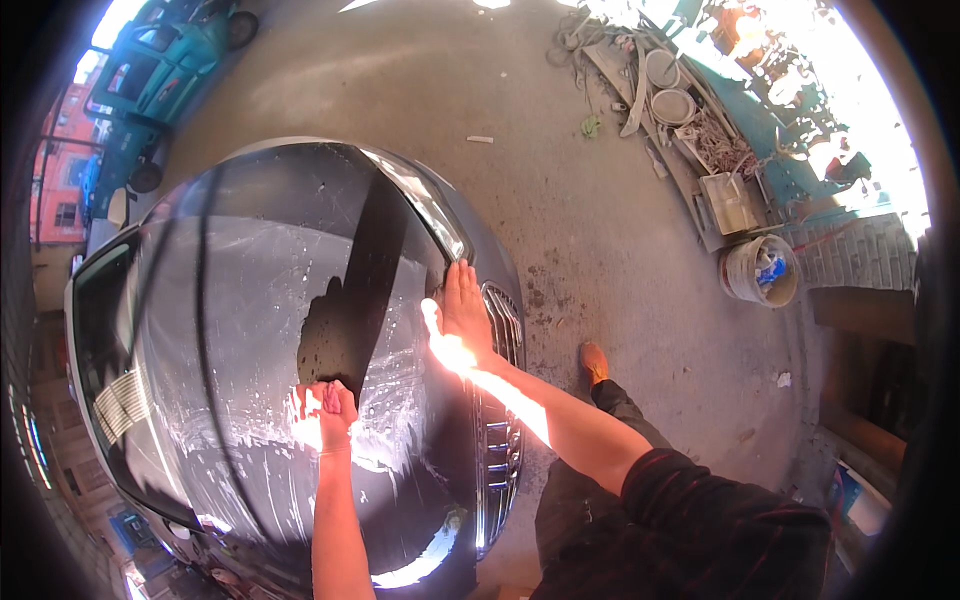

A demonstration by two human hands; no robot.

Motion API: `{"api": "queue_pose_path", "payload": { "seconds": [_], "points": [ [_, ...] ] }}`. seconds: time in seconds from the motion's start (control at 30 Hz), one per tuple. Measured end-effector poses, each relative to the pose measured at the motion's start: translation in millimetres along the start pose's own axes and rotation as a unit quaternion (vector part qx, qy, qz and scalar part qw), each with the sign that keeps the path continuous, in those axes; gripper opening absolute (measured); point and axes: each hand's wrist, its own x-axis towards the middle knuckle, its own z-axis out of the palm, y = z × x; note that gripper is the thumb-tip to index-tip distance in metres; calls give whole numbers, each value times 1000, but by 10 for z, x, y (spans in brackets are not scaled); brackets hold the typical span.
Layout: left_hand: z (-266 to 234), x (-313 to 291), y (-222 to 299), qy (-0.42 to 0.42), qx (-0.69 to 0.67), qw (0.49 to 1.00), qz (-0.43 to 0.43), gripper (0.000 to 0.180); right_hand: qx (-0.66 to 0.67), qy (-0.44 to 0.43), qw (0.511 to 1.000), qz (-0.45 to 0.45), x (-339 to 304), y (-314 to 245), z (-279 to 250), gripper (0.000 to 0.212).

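Note:
A dark car hood (270, 300) spreads out in front of me, wet and streaked with whitish suds or residue. My left hand (325, 420) is closed and pressed to the middle of the hood. A small pink piece (331, 399) shows between its fingers; whether it is a cloth or a pad I cannot tell. At the hood's front edge my right hand (464, 325) lies flat, fingers stretched, between the headlight (425, 205) and the chrome grille (500, 430). Bright sunlight washes out part of both hands. A hard shadow crosses the hood beside the left hand.
Past the car's front, the concrete floor (620, 260) has dark wet spots. A bucket (760, 272) with something blue inside stands at right, near boards, tubs and scrap (690, 130). A teal truck (150, 80) is at far left. My orange shoe (594, 362) is beside the car.

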Motion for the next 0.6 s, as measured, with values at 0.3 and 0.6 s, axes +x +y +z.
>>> {"api": "queue_pose_path", "payload": {
  "seconds": [0.3,0.6],
  "points": [
    [49,41,-147,27,8,1000,6,26,-6,24,999,-31,-352,-116,36,85],
    [134,-142,-307,8,-117,993,-32,22,-31,-51,997,-41,-831,-184,-37,90]
  ]
}}
